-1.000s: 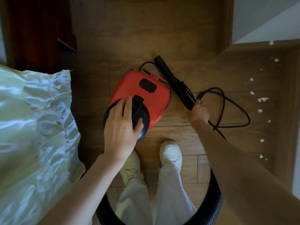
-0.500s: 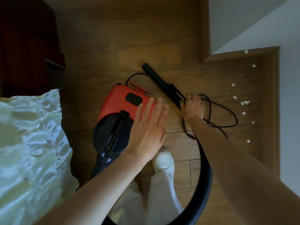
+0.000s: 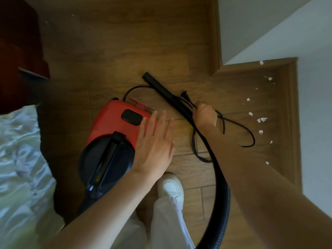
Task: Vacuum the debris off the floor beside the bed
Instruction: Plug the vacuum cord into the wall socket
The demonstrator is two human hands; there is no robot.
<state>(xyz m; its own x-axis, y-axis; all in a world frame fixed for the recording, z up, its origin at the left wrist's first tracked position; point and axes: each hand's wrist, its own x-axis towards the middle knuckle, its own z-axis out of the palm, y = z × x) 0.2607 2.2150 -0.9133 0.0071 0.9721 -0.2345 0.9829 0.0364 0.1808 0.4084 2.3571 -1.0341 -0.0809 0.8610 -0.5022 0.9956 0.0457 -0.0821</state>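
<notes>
On the wood floor [image 3: 111, 51] next to the bed [image 3: 19, 150], the red vacuum [image 3: 118, 126] sits right in front of the person's white shoe [image 3: 170, 187]. The left hand [image 3: 154, 142] is flat and spread out, fingers straight, over the vacuum's right edge and gripping nothing. The right hand [image 3: 204, 115] is fisted around the black cord [image 3: 233, 126], maybe the hose [image 3: 221, 186] too, hard to tell, with the white debris [image 3: 260, 120] scattered off to its right near the wall.
</notes>
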